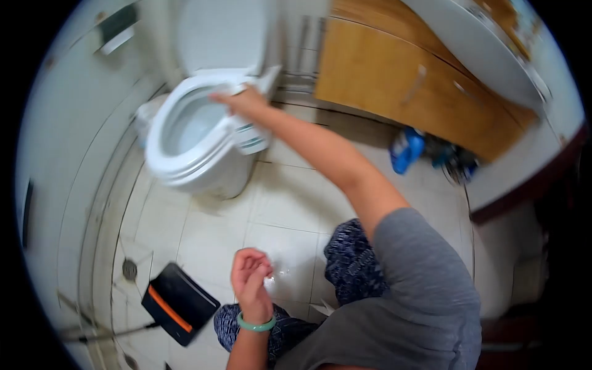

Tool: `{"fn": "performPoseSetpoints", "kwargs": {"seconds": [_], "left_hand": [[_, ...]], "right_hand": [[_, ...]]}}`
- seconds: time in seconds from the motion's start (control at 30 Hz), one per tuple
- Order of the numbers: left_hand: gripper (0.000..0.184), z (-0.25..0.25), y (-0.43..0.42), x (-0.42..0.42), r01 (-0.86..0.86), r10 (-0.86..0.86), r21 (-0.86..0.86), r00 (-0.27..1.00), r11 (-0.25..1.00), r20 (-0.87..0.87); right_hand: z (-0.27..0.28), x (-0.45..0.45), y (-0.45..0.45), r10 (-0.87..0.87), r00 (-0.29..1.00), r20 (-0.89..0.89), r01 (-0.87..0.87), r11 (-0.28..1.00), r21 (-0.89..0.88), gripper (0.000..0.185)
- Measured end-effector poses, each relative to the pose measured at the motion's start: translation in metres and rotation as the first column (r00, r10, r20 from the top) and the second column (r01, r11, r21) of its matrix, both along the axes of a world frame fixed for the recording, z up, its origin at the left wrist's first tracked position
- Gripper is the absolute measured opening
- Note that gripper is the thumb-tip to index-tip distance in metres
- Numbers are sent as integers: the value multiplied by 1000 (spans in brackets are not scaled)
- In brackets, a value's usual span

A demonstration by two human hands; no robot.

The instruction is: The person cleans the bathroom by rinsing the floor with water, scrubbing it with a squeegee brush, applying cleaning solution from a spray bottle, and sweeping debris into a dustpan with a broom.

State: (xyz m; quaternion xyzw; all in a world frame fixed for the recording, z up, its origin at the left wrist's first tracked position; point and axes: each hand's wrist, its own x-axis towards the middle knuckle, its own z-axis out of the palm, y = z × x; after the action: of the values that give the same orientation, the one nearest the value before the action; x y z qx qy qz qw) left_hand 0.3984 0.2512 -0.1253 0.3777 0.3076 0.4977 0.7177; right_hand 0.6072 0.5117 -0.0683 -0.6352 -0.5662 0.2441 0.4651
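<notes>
My right hand (245,103) is stretched out beside the toilet bowl and closed around the neck of a white spray bottle (250,138) with green stripes on its label. The bottle hangs upright at the right side of the white toilet seat (161,161); I cannot tell whether they touch. Above the bowl the toilet lid (223,36) is raised. My left hand (251,271), with a pale green bangle (256,323) on the wrist, is held low in front of my body. Its fingers are curled in, and nothing shows in them.
A black dustpan (191,295) with an orange strip lies on the tiled floor at lower left, near a round drain (129,269). Wooden cabinets (382,65) stand at upper right under a white basin (493,55). A blue bottle (407,150) stands below them.
</notes>
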Motion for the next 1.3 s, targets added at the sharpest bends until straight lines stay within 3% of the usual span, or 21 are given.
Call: {"fn": "performPoseSetpoints", "kwargs": {"seconds": [0.13, 0.2, 0.27, 0.3, 0.43, 0.5, 0.57, 0.63, 0.7, 0.73, 0.77, 0.83, 0.97, 1.03, 1.07, 1.13, 1.2, 1.3], "left_hand": [[18, -3, 0, 6, 11, -12, -18, 999, 1000, -41], [18, -4, -2, 10, 4, -5, -20, 998, 1000, -69], [19, -7, -6, 14, -2, -1, -37, 995, 999, -99], [19, -9, -4, 14, -27, 24, -34, 995, 999, -100], [20, -19, 5, 18, -24, 17, -48, 989, 999, -146], [18, -24, 11, 26, -14, 2, -63, 983, 998, -181], [17, -31, 15, 28, -12, -6, -82, 976, 997, -216], [14, -41, 20, 30, 34, -62, -100, 954, 994, -295], [13, -49, 22, 32, 26, -62, -113, 943, 993, -326], [12, -53, 23, 32, 24, -66, -123, 934, 992, -351], [12, -56, 26, 31, 32, -77, -131, 931, 991, -357], [12, -63, 33, 27, -6, -46, -138, 931, 990, -363], [12, -74, 48, 21, -94, 21, -156, 907, 983, -420], [11, -81, 57, 16, -74, 7, -141, 905, 987, -426], [11, -83, 61, 13, -52, -7, -127, 904, 991, -428], [9, -83, 65, 12, -77, 10, -127, 889, 989, -458], [8, -87, 70, 8, -85, 30, -86, 862, 993, -505], [9, -92, 69, 7, -155, 61, -113, 811, 981, -582]], "right_hand": [[-19, 23, -15, -90, 992, -94, 94, 995, 41, 40], [-32, 44, -33, 69, 970, -231, -35, 988, 148, 38], [-71, 98, -73, 63, 979, -193, -35, 989, 142, 35], [-110, 122, -75, 55, 964, -260, -11, 986, 165, 31], [-177, 189, -166, -304, 885, -352, 322, 947, -7, 28], [-240, 234, -196, -392, 898, -200, 404, 914, 22, 30], [-269, 258, -227, -543, 821, -174, 553, 833, 8, 31], [-296, 286, -255, -588, 752, -298, 616, 788, -2, 35], [-300, 313, -285, -750, 608, -262, 733, 656, -176, 45], [-301, 318, -295, -942, 326, -75, 932, 334, -144, 51], [-329, 348, -313, -904, 311, -294, 898, 381, -221, 59], [-318, 366, -340, -992, 126, 6, 942, 118, -315, 53], [-313, 401, -368, -996, 41, 80, 977, 23, -213, 50], [-328, 427, -376, -987, -85, 135, 994, -94, -56, 52], [-330, 435, -379, -986, -71, 149, 995, -81, -62, 52], [-331, 453, -379, -1000, -20, -1, 1000, -20, -23, 40], [-367, 495, -400, -976, 198, -86, 978, 203, -44, 54], [-384, 506, -373, -902, 421, -99, 886, 432, -165, 53]]}}
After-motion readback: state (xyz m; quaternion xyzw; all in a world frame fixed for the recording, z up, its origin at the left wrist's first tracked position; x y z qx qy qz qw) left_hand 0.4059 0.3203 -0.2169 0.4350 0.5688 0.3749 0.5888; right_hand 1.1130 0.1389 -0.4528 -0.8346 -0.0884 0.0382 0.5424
